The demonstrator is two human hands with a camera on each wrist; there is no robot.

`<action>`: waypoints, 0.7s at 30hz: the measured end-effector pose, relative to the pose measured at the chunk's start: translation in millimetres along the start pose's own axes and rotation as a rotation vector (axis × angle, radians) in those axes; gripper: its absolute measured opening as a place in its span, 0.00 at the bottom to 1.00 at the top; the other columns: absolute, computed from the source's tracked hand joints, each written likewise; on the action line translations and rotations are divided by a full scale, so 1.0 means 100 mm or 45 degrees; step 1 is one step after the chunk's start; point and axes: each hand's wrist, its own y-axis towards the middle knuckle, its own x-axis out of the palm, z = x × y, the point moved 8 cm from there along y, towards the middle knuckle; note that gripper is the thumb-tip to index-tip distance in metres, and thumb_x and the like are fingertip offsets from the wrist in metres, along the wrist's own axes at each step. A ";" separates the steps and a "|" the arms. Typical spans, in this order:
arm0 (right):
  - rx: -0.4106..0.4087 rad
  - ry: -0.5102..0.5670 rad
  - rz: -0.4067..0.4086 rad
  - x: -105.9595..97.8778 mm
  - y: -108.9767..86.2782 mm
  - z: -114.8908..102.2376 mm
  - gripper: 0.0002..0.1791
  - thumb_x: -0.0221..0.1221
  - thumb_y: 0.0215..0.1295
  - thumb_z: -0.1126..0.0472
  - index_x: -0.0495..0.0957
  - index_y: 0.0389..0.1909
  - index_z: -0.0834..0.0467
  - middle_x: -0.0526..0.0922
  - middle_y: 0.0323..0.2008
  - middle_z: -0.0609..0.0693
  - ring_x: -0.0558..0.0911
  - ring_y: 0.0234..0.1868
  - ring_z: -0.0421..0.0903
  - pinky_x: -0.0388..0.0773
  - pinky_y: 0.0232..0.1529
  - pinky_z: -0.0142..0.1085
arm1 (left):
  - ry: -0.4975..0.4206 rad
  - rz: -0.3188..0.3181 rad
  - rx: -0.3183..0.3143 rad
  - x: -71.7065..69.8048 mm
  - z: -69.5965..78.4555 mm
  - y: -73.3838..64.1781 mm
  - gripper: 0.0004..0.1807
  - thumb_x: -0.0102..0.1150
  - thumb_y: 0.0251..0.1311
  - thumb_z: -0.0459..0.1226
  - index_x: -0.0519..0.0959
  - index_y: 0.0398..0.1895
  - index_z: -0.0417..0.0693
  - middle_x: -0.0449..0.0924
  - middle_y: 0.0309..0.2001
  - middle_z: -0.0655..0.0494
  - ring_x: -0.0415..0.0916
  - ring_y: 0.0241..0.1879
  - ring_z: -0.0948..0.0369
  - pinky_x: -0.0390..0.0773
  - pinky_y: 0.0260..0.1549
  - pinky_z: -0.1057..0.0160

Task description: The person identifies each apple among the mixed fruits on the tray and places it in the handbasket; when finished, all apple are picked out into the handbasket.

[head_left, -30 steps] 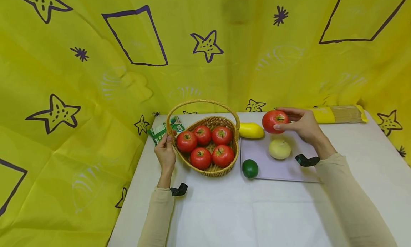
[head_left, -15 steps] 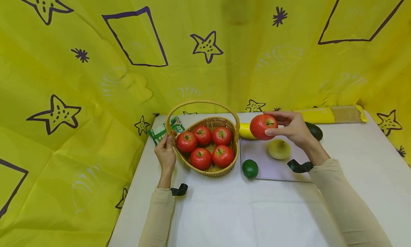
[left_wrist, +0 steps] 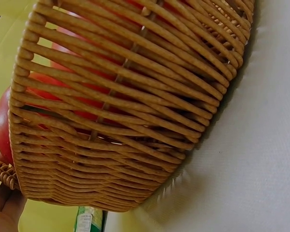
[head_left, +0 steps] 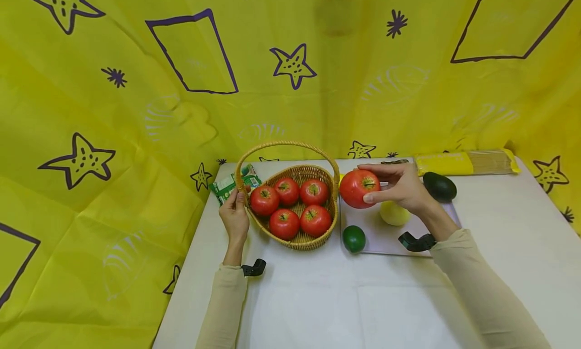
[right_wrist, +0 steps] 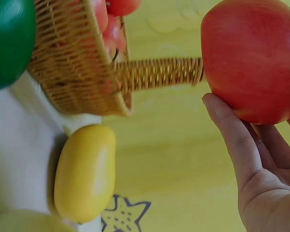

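Note:
My right hand (head_left: 404, 187) holds a red apple (head_left: 356, 190) between thumb and fingers, in the air just right of the wicker basket (head_left: 306, 244). In the right wrist view the apple (right_wrist: 251, 58) is raised above the table, with the basket's handle (right_wrist: 159, 73) behind it. My left hand (head_left: 235, 218) grips the handle at its left base. Several red apples (head_left: 284, 224) sit in the basket, stems up. In the left wrist view the basket's woven side (left_wrist: 116, 111) fills most of the picture, with fingertips (left_wrist: 12, 210) at the handle.
A lilac tray (head_left: 376, 243) lies right of the basket, with a pale yellow round fruit (head_left: 394, 214) on it. Around its edges are a green fruit (head_left: 354, 238), a dark avocado (head_left: 440, 187) and a yellow mango-like fruit (right_wrist: 85, 174). Behind lie a spaghetti pack (head_left: 467, 162) and a green packet (head_left: 222, 188).
My right hand has carried the apple left and slightly toward me, up to the basket's right side. The avocado has come into sight behind it. My left hand has stayed on the handle.

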 end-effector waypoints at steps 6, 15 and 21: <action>0.000 0.002 -0.067 0.18 0.03 -0.08 0.36 0.75 0.51 0.80 0.80 0.65 0.70 0.90 0.56 0.41 0.89 0.50 0.44 0.89 0.48 0.36 | 0.023 -0.004 0.005 0.00 0.00 0.00 0.18 0.55 0.78 0.31 0.81 0.64 0.31 0.86 0.51 0.26 0.85 0.57 0.50 0.82 0.55 0.74; -0.034 0.071 -0.131 0.46 0.08 -0.12 0.38 0.77 0.49 0.79 0.79 0.65 0.71 0.89 0.58 0.42 0.87 0.54 0.44 0.89 0.49 0.40 | 0.028 -0.004 0.016 -0.01 0.01 0.00 0.18 0.55 0.78 0.32 0.81 0.64 0.31 0.86 0.50 0.26 0.86 0.55 0.58 0.82 0.54 0.74; 0.016 0.081 -0.160 0.61 0.11 -0.08 0.38 0.78 0.51 0.76 0.78 0.67 0.70 0.87 0.61 0.44 0.88 0.55 0.46 0.89 0.51 0.42 | 0.026 -0.005 0.008 -0.01 0.00 0.00 0.18 0.54 0.79 0.31 0.81 0.64 0.31 0.84 0.51 0.22 0.85 0.58 0.48 0.82 0.54 0.74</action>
